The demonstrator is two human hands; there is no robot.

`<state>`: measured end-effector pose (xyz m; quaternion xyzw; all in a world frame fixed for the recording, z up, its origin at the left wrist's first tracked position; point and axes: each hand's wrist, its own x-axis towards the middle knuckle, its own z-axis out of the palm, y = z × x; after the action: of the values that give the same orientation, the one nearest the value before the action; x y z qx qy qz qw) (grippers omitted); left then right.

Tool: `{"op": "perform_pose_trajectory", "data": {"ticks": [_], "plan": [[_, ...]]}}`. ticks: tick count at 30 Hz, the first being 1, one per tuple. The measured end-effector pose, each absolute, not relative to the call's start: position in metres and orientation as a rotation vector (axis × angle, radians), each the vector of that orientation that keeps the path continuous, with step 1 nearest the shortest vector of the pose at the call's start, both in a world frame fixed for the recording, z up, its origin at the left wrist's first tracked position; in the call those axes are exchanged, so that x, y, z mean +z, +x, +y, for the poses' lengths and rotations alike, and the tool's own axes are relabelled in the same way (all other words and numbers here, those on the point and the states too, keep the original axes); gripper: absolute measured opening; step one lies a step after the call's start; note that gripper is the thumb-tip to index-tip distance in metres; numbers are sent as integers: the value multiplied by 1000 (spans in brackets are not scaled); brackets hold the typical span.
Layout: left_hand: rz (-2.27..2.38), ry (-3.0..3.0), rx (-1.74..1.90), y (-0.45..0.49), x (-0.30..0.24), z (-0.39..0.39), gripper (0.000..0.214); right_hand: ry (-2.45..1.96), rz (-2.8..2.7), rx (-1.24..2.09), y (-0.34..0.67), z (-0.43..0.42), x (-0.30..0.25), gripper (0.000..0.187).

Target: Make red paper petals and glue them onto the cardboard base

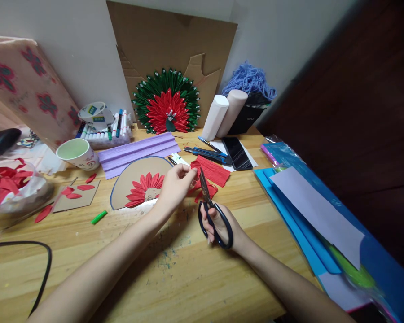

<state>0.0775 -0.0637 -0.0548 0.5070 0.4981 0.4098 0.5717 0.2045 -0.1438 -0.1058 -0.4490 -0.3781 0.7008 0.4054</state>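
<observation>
My right hand (218, 222) is closed around the handles of black scissors (206, 190), whose blades point up and away. My left hand (179, 179) is closed in a pinch just left of the blade tips. A bit of red crepe paper shows at its fingertips, partly hidden by the hand. Beyond the hands lies a larger piece of red crepe paper (211, 171), with smaller red scraps (207, 194) below it. Left of my left hand, a rounded cardboard piece (123, 184) with a blue edge carries a fan of red paper petals (144, 187).
A finished green and red paper peacock (170, 107) leans on a cardboard sheet (171, 40). Purple crepe paper (138, 152), a paper cup (76, 154), a box cutter (208, 154) and a phone (237, 153) lie around. Loose petals (74, 196) are left; blue folders (289, 215) are right.
</observation>
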Motion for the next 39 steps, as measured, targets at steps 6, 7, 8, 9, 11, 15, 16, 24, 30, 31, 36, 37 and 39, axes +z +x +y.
{"op": "perform_pose_trajectory", "data": {"ticks": [6, 7, 8, 9, 11, 15, 16, 24, 30, 31, 36, 37, 39], "plan": [[1160, 1226, 946, 77, -55, -64, 22, -1125, -1080, 1729, 206, -148, -106, 67], [1151, 1235, 939, 77, -55, -64, 22, -1114, -1103, 1723, 206, -149, -106, 68], [1139, 1242, 935, 77, -56, -64, 21, -1104, -1121, 1718, 206, -150, -107, 69], [1125, 1247, 931, 78, -57, -64, 21, -1096, -1132, 1714, 207, -150, -107, 70], [1101, 1248, 923, 79, -59, -65, 21, -1082, -1138, 1708, 207, -151, -109, 70], [1077, 1228, 907, 81, -58, -67, 21, -1045, -1085, 1720, 207, -149, -111, 68], [1076, 1223, 905, 81, -58, -67, 21, -1036, -1050, 1735, 206, -148, -112, 67], [1069, 1223, 920, 81, -57, -67, 22, -1044, -875, 1784, 203, -145, -114, 61], [1100, 1231, 913, 80, -53, -67, 19, -1127, -875, 1742, 203, -144, -109, 55], [1106, 1232, 912, 79, -52, -67, 18, -1147, -870, 1748, 203, -144, -107, 54], [1132, 1243, 909, 78, -52, -66, 17, -1239, -812, 1787, 201, -140, -98, 48], [1137, 1240, 907, 78, -52, -66, 17, -1251, -817, 1780, 201, -140, -97, 48], [1145, 1228, 902, 78, -53, -65, 16, -1272, -863, 1750, 200, -142, -98, 48]]}}
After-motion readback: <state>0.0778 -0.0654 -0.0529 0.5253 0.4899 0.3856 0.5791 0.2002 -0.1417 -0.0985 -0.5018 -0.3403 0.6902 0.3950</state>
